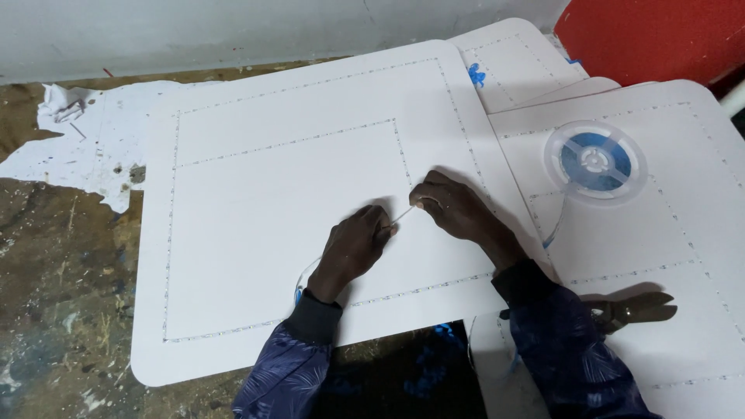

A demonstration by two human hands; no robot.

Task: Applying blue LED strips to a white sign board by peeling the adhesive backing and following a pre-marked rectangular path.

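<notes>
Paint-spattered and scuffed, the workbench point(54, 256) carries several white boards, and on the biggest board point(256, 233), both hands stretch a thin clear strip point(403, 215) near the inner dotted line. The left hand point(353, 247) has its fingers curled, pinching one end, while the right hand point(458, 211) pinches the other with thumb and forefinger. To my eye the strip could twist or land crooked if either pinch slackens, since its tail runs toward the reel point(595, 161) beside the cutters point(632, 309).

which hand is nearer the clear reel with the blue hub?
Right. The right hand lies just left of the reel; the left hand is farther left, lower on the white board.
</notes>
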